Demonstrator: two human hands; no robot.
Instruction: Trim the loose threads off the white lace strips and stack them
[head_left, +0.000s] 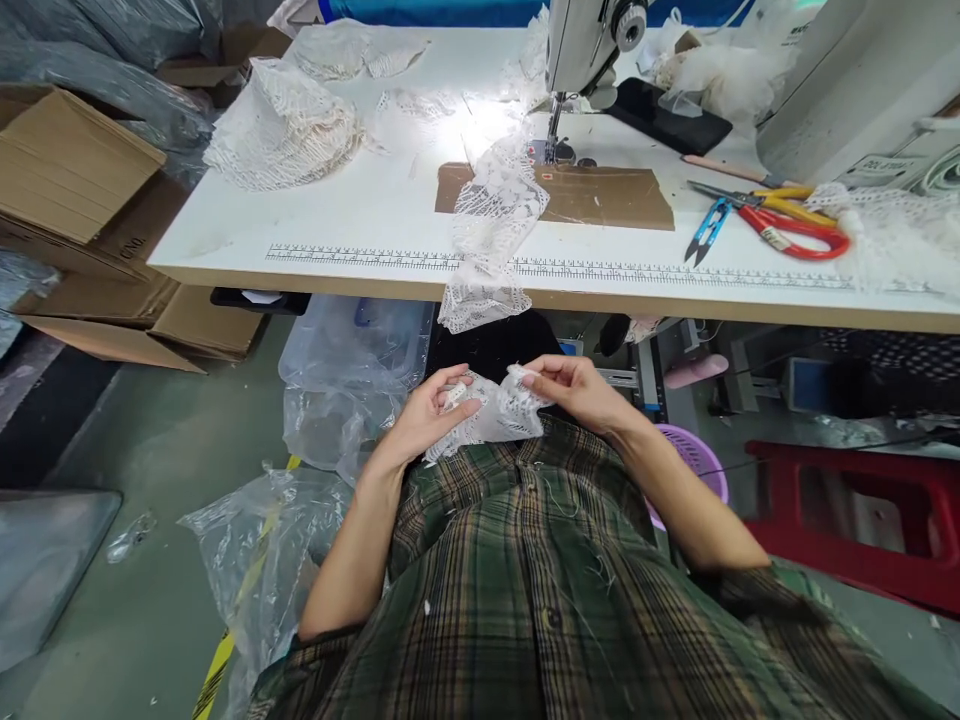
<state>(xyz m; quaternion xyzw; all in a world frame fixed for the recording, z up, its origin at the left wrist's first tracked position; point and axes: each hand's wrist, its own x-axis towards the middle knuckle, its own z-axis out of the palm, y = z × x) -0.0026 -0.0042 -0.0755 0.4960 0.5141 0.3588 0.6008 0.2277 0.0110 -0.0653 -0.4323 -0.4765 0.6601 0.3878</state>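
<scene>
Over my lap, a piece of white lace [491, 415] is stretched between both hands. My left hand [433, 410] grips its left end, with fingers and thumb closed on the fabric. On the other end, my right hand [568, 387] pinches a gathered bit of the lace. Just ahead, a separate-looking lace strip [499, 205] runs from near the sewing machine's needle area and hangs over the table's front edge; whether it joins the held piece cannot be seen. The sewing machine [592, 50] stands above a brown cardboard strip [615, 197].
On the white table [360, 225] lie a lace pile [285, 125], red-handled scissors [806, 232], blue thread snips [709, 230] and more lace [900, 225] at right. Cardboard boxes [82, 180] stand left. A purple basket [690, 460] and red stool [862, 520] are below right.
</scene>
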